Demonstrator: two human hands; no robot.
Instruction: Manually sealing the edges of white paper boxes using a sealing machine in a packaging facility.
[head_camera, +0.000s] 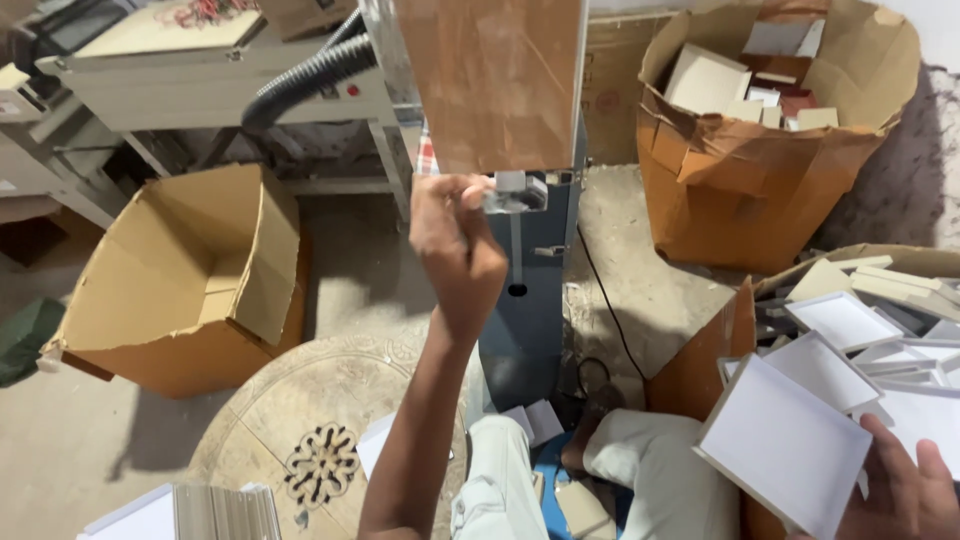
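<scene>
Seen from the head camera: left hand (455, 240) raised against the upright grey-blue machine column (525, 300), fingers curled together around a small clear piece (515, 192) just under the brown board (495, 80) mounted at the column's top; whether truly pinched or only touched, hard to tell. Right of the column, low in the corner, right hand (905, 490) closed on the edge of a flat white box tray (785, 445), thumb and fingers clamped along its lower side, tray tilted. Behind that tray, a carton (700, 370) crammed with more white trays (835, 330), just right of the column's base. Farther right and up from the column, a large torn brown carton (760, 170) holding mixed card pieces. Left of the column, an open empty cardboard box (180, 290) on the floor, a black ribbed hose (310, 75) above it, and a round patterned tabletop (320, 440) near the column's foot.
</scene>
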